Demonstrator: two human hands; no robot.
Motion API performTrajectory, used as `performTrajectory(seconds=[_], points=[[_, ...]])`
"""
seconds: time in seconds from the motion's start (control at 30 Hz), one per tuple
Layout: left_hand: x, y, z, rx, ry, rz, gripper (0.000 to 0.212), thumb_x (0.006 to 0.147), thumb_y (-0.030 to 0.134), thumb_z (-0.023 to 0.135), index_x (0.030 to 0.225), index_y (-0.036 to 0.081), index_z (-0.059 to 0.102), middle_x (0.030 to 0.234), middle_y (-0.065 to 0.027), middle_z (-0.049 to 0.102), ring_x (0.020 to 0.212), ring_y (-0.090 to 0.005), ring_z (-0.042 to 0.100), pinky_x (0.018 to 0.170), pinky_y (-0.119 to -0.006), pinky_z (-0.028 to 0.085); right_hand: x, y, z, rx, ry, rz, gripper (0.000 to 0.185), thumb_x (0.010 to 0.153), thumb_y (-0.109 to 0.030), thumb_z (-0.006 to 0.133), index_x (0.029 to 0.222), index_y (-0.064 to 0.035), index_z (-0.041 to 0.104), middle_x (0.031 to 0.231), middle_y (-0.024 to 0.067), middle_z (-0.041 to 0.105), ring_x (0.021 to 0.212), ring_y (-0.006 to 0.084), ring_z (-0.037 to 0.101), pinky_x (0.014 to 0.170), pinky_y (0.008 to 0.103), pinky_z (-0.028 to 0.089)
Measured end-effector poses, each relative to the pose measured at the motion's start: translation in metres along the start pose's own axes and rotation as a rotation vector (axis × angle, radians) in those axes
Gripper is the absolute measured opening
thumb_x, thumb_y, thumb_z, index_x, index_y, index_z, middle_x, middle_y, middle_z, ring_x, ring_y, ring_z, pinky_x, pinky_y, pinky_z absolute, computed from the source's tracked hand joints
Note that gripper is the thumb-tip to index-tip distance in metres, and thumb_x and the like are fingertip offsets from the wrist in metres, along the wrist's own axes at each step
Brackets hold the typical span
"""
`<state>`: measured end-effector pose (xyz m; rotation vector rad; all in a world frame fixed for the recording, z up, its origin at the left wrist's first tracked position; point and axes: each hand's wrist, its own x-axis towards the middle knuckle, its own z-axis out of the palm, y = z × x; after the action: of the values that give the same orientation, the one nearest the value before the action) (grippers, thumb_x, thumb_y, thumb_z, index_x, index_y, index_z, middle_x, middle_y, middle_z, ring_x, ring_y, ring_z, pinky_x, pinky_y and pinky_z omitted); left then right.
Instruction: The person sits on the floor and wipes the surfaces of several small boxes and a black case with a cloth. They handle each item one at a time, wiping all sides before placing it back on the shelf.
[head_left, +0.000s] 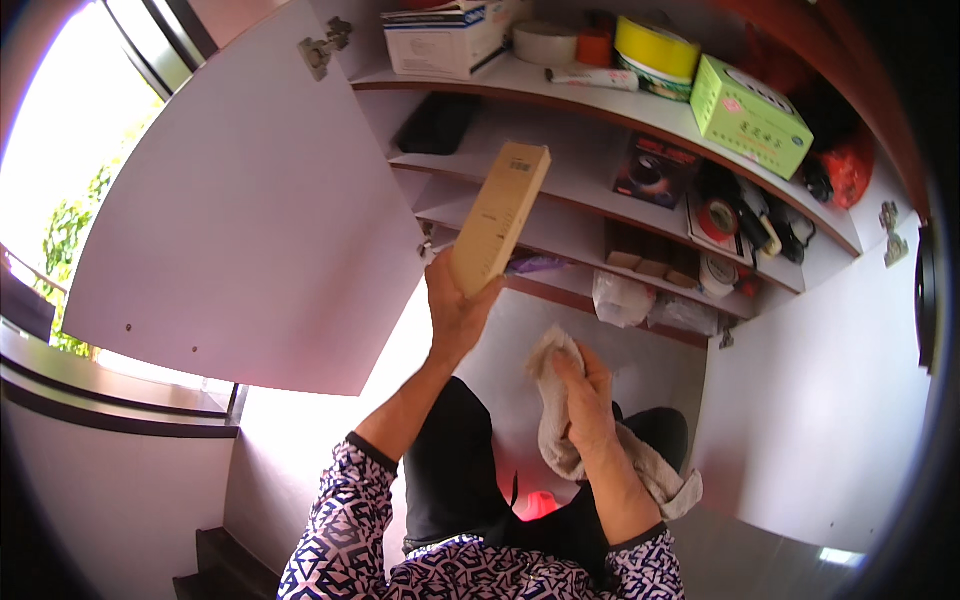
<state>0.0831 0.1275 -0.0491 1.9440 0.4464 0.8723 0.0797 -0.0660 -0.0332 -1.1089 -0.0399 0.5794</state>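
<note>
My left hand (459, 307) grips the lower end of a long, narrow cardboard box (501, 217), which is tilted up in front of the cabinet shelves and bears small print. In my right hand (589, 397) is a bunched beige cloth (553, 420); its tail hangs over behind the wrist toward the right knee. The two hands are apart, the left one higher. Behind the box, a dark flat object (437, 124) lies at the left end of the second shelf, and a dark printed box (655, 171) stands farther right.
Open cabinet doors flank me, one at left (247, 225) and one at right (810, 390). The top shelf (540, 88) holds a white carton (442, 45), tape rolls (654, 49), a marker (592, 78) and a green box (750, 116). Lower down are red tape (718, 219) and plastic bags (622, 298).
</note>
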Motion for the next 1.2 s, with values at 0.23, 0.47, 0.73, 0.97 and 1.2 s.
performTrajectory(seconds=[0.23,0.47,0.73,0.97,1.2], points=[[-0.095,0.067,0.0,-0.031,-0.262,-0.112,0.063,0.073,0.007,0.072,0.125,-0.001,0.037,0.116,-0.0142,0.045,0.107,-0.0238,0.049,0.09,-0.034,0.042,-0.009,-0.027,-0.009,0.039,0.118,-0.186,0.04,0.083,-0.021,0.066,0.114,0.0016,0.053,0.097,0.0073,0.061,0.088,0.0112,0.056,0.077,0.0243,0.045],[-0.159,0.095,0.011,-0.013,-0.26,0.109,0.069,0.069,0.011,0.074,0.125,0.0,0.035,0.112,-0.0199,0.046,0.105,-0.0316,0.047,0.083,-0.04,0.044,-0.028,-0.037,-0.036,0.067,0.06,-0.227,0.04,0.079,-0.011,0.069,0.113,0.0026,0.053,0.097,0.0085,0.063,0.084,0.0125,0.061,0.076,0.0254,0.049],[-0.141,0.115,0.009,-0.686,-0.678,-0.47,0.051,0.09,0.03,0.055,0.126,-0.002,0.041,0.112,-0.0141,0.055,0.098,-0.019,0.057,0.082,-0.033,0.048,-0.079,-0.061,-0.066,-0.054,-0.081,-0.123,0.039,0.077,-0.011,0.071,0.111,0.0009,0.056,0.095,0.0055,0.064,0.084,0.0108,0.061,0.076,0.0246,0.049],[-0.133,0.121,0.027,-1.104,-0.783,-0.682,0.038,0.092,0.019,0.05,0.126,0.006,0.042,0.11,-0.0097,0.057,0.1,-0.0185,0.058,0.08,-0.034,0.053,-0.087,-0.054,-0.083,-0.3,0.079,-0.322,0.036,0.09,-0.029,0.056,0.113,-0.0003,0.056,0.095,0.006,0.061,0.083,0.0108,0.054,0.075,0.0254,0.045],[-0.141,0.127,0.018,-1.045,-0.793,-0.631,0.04,0.094,0.028,0.05,0.129,0.012,0.037,0.117,-0.0081,0.053,0.104,-0.0187,0.056,0.084,-0.033,0.053,-0.103,-0.064,-0.069,-0.897,-0.052,-0.964,0.037,0.079,-0.008,0.057,0.116,-0.0045,0.059,0.111,0.0129,0.054,0.091,0.0281,0.056,0.077,0.0352,0.049]])
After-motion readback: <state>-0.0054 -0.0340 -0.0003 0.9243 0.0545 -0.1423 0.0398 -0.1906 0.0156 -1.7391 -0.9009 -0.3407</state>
